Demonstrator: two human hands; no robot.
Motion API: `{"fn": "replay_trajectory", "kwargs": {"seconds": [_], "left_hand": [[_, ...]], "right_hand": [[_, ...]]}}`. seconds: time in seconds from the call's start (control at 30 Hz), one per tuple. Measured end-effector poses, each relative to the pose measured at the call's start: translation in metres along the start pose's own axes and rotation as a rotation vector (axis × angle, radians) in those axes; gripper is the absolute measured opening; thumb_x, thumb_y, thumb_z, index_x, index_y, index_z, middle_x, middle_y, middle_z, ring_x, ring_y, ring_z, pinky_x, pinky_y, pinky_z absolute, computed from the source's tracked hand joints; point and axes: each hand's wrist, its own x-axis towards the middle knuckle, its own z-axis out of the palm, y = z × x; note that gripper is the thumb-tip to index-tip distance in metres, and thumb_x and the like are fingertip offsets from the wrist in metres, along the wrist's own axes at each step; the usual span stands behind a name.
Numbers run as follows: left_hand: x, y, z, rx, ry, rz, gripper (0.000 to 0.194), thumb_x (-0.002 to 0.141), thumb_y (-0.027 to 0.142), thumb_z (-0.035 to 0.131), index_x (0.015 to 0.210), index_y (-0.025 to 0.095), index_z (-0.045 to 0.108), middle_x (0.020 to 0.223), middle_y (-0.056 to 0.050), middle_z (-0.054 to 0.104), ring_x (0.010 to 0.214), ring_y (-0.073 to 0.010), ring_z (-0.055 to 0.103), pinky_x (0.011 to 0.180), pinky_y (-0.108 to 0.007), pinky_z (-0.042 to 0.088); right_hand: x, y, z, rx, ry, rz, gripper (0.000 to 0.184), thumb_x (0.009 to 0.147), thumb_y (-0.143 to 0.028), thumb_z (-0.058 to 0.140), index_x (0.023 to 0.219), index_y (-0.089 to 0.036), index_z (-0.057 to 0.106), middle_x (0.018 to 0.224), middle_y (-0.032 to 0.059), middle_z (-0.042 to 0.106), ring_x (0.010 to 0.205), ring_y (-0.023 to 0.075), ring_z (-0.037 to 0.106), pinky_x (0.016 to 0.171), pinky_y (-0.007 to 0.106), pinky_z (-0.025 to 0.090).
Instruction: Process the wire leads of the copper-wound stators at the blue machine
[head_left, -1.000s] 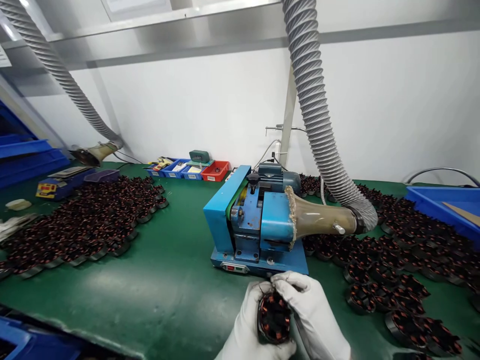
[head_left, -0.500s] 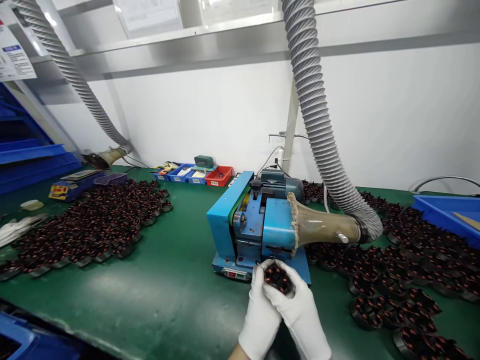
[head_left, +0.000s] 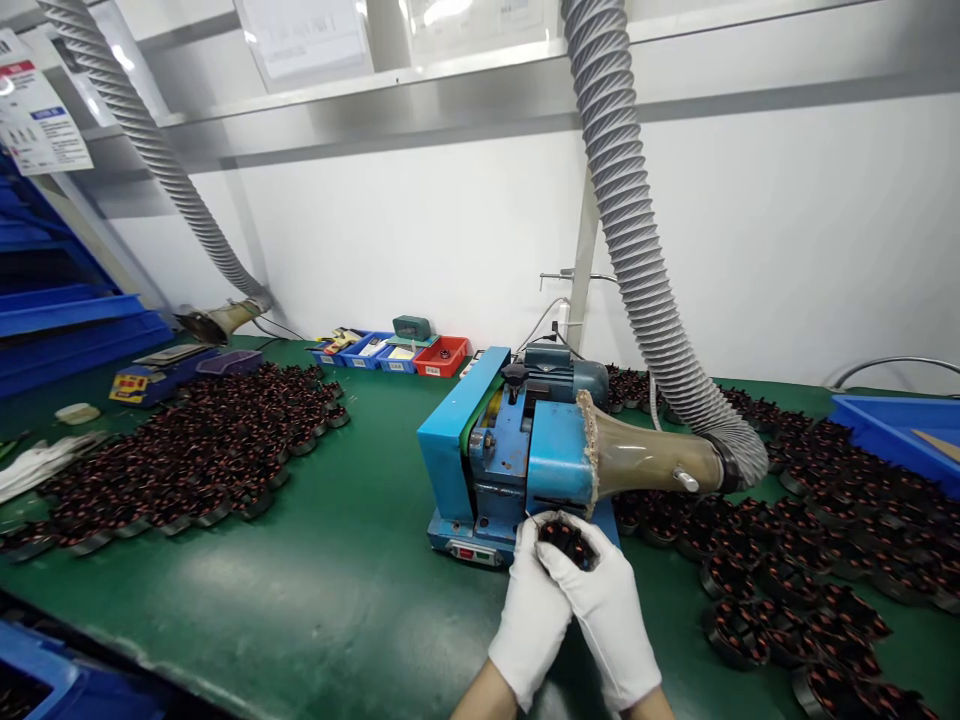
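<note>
A motor stator [head_left: 568, 543], a dark ring with copper-coloured windings inside, is held between my two gloved hands. My left hand [head_left: 531, 600] wraps its left side, and my right hand [head_left: 600, 590] closes round the right and near side, the thumb across the front. Both wear white gloves, which cover much of the ring's outer wall. Directly behind the stator stands a blue belt-driven machine [head_left: 559, 455]; the hands are at the front of its blue housing. Whether the stator touches the machine I cannot tell.
Many like stators [head_left: 202, 450] lie at the left, others [head_left: 810, 530] at the right. A grey hose [head_left: 630, 200] joins a tan suction hood [head_left: 652, 455] on the machine. Small blue bins and a red bin [head_left: 442, 357] line the wall. A blue tray [head_left: 892, 430] is far right.
The hands and stator have shifted slightly right and a little up, closer against the machine's front. The whole view has moved slightly. The grip stays the same.
</note>
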Motion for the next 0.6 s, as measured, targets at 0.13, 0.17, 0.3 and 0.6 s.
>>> {"fn": "replay_trajectory", "kwargs": {"seconds": [0.13,0.17,0.3,0.6], "left_hand": [[-0.013,-0.005,-0.008,-0.034,-0.008,-0.022,0.025,0.07,0.017,0.058,0.095,0.021,0.062,0.095,-0.005,0.071,0.089,-0.0201,0.065,0.082,-0.03,0.051],[-0.014,-0.005,-0.009,-0.039,-0.004,-0.023,0.025,0.07,0.017,0.057,0.094,0.021,0.062,0.095,-0.005,0.071,0.089,-0.02,0.065,0.082,-0.03,0.051],[-0.003,-0.001,-0.005,-0.042,-0.003,-0.012,0.026,0.069,0.014,0.056,0.093,0.021,0.062,0.092,-0.005,0.071,0.087,-0.0194,0.065,0.081,-0.03,0.051],[0.014,0.006,0.011,-0.01,0.015,0.003,0.022,0.068,0.012,0.053,0.089,0.018,0.059,0.092,-0.009,0.068,0.086,-0.0196,0.064,0.083,-0.031,0.05]], "right_hand": [[-0.016,0.005,0.0,-0.04,0.037,0.007,0.042,0.052,-0.031,0.073,0.091,-0.015,0.071,0.096,0.0141,0.071,0.091,0.0335,0.065,0.083,0.044,0.052],[-0.017,0.004,0.0,-0.042,0.038,0.004,0.043,0.052,-0.031,0.073,0.091,-0.015,0.071,0.096,0.0143,0.071,0.091,0.0336,0.065,0.083,0.043,0.053],[-0.006,-0.001,0.002,-0.016,0.037,0.012,0.042,0.057,-0.033,0.071,0.094,-0.013,0.071,0.097,0.0149,0.071,0.092,0.0328,0.065,0.085,0.043,0.052],[0.013,-0.003,0.0,0.034,0.008,-0.022,0.037,0.064,-0.041,0.068,0.091,-0.015,0.07,0.095,0.0138,0.073,0.09,0.0309,0.066,0.086,0.043,0.051]]}}
